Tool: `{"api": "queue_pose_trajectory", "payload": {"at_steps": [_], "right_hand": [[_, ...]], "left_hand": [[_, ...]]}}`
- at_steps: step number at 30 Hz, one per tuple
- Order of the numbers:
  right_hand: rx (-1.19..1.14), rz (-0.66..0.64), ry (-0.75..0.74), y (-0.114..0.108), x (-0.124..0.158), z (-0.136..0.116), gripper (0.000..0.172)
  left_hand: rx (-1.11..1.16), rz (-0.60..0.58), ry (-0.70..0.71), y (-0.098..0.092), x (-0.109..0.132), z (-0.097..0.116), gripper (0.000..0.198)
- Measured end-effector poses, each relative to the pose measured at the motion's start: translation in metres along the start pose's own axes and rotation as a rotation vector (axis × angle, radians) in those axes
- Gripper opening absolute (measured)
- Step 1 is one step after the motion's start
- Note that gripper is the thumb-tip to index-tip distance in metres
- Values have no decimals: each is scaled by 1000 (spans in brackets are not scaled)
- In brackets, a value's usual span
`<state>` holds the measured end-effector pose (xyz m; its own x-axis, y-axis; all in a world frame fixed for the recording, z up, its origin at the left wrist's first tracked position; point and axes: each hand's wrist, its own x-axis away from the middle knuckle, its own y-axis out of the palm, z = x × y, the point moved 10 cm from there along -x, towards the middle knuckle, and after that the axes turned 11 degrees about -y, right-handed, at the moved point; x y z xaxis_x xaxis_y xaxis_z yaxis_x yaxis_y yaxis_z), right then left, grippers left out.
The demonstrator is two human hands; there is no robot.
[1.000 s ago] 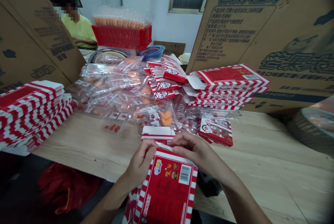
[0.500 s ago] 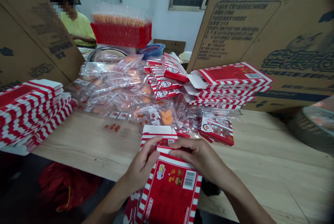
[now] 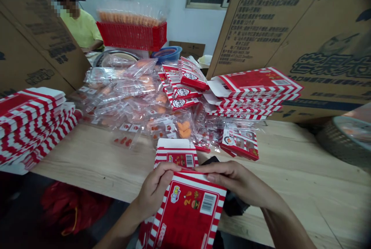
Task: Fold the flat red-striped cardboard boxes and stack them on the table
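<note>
Left hand [image 3: 155,189] and right hand [image 3: 239,181] both grasp the upper end of a red striped box [image 3: 189,220], fingers bent along its top edge; box is at near edge of tabletop [image 3: 292,179]. Clear bags [image 3: 124,90] lie heaped toward the tabletop's far edge.

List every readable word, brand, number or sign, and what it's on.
"芒果大金牙": top of the right carton; again lower down, cut off by the picture's edge.
"2": upper part of the held red-and-white box, among food pictures.
Too small or blurred: the held box's logo, side lettering and barcode digits; the right carton's fine print; left carton print; windowed box lettering.
</note>
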<state>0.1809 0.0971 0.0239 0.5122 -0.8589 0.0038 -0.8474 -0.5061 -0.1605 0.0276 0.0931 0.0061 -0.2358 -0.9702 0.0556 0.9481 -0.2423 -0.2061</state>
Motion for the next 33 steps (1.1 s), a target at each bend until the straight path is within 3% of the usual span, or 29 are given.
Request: {"api": "queue_pose_trajectory", "payload": {"at_steps": [5,10,12,14,16,18,20,23,26,33], "right_hand": [[-29,-8,15,-4,2,-2,28],[57,-82,-73,9,9,-10,37],[107,4,-96,7,14,-4,38],[78,227,-137,-5,21,3,35],[-57,454,-191,-15,32,10,26],[-206,568,-226,-14,38,17,27],[-226,623,-226,-12,41,17,28],[-145,731,-182,-16,44,14,15],[-228,818,-127,-19,46,23,20],[-146,716,-182,-9,47,23,7]], "left_hand": [[12,3,-36,-2,-2,-3,24],[49,70,-84,-10,-1,-13,23],[77,96,-118,-13,-1,-18,23],[134,163,-169,-22,-2,-25,24],[201,226,-220,-31,-3,-33,27],[251,227,-252,-34,-4,-37,30],[261,198,-254,-32,-5,-36,31],[241,169,-195,-27,-4,-27,28],[271,96,-121,-18,-2,-17,19],[366,25,-156,-9,-3,-19,16]]}}
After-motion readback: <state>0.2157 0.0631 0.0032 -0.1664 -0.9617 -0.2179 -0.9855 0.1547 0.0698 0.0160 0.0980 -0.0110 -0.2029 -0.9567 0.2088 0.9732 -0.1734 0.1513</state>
